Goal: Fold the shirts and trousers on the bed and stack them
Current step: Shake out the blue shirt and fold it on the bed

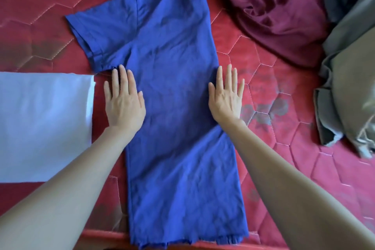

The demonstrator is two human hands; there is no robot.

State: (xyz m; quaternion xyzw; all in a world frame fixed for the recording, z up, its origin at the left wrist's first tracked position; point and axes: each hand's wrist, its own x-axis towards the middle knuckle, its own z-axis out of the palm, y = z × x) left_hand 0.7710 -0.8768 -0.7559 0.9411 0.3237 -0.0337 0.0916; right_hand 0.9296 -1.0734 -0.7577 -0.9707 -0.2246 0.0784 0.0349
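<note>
- Nearest the camera, the hem of the blue shirt reaches the bed's near edge; the shirt lies lengthwise away from the viewer, collar at the far end, on the red quilted bed.
- One side of the blue shirt looks already folded in: its right edge runs straight with no sleeve showing, while the left sleeve sticks out flat to the side.
- Left hand lies flat on the blue shirt's left edge just below that sleeve, fingers straight and together, holding nothing, only pressing the cloth.
- Right hand lies flat on the blue shirt's right edge at the same height, fingers straight, partly on the bed, gripping nothing.
- Step in hand, as I judge it: smoothing the half-folded blue shirt before the second side fold.
- Next move likely calls for taking the left sleeve and side and laying them over the middle, then folding hem toward collar.
- Left of the blue shirt, just beside it, sits a folded white garment, the likely stack.
- Right of the blue shirt, a crumpled maroon garment and a grey-green heap wait unfolded.
</note>
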